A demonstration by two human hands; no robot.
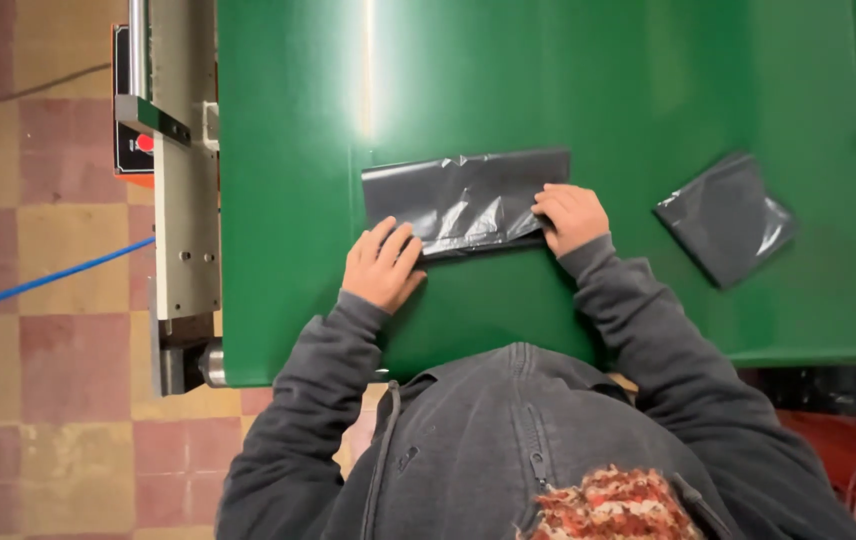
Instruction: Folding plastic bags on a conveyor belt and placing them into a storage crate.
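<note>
Item one: dark grey plastic bag (465,203), folded into a long strip, lying flat at the middle of the frame on the green table (288,200). I am seeing both hands pinning it down, apparently so the slippery film is not springing open out of its fold.

Item two: left hand (382,265), lying palm down with fingers spread, fingertips pressing on the strip's lower left corner; the grey sleeve is running down and left from it, elbow bent outward.

Item three: right hand (571,216), fingers curled and bunched, knuckles up, bearing on the strip's right end; I cannot tell whether it is pinching an edge or only pressing. Its forearm is angling down and right.

Item four: second folded bag (726,217), a squarish packet, sitting well apart at the right of the frame, untouched.

Item five: metal machine frame (184,180) along the table's left edge, over a chequered floor (38,350) crossed by a blue hose (48,278).
</note>
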